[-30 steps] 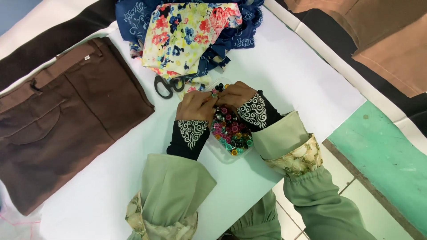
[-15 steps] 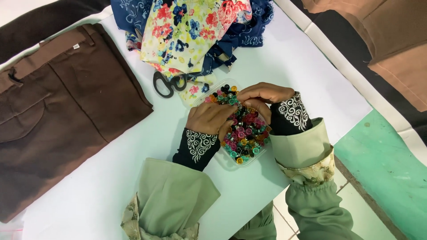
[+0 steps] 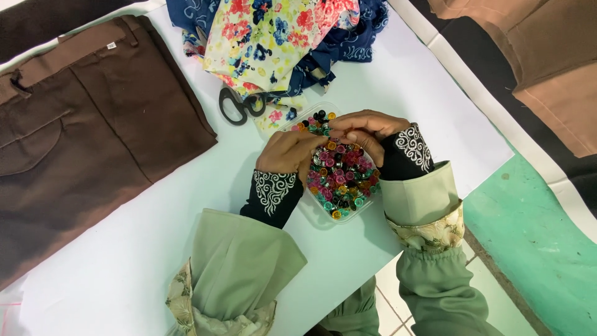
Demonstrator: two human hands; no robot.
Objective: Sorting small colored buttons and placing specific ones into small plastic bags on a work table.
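A clear plastic box full of small coloured round pieces sits on the white table. My left hand rests on the box's left side, fingers curled down into the pieces. My right hand hovers over the box's far end, fingertips pinched together just above the pieces; whether a piece is between them is too small to tell. Both wrists wear black cuffs with white embroidery under green sleeves.
Black-handled scissors lie just beyond the box, partly under a pile of floral cloth. Brown trousers lie spread at the left. Tan and black fabric lies at the right, past the table edge, above a green floor.
The view has shifted, so the box and hands sit lower and further right in the frame. My fingers have kept working among the pieces, the right hand now pinched over the far end.
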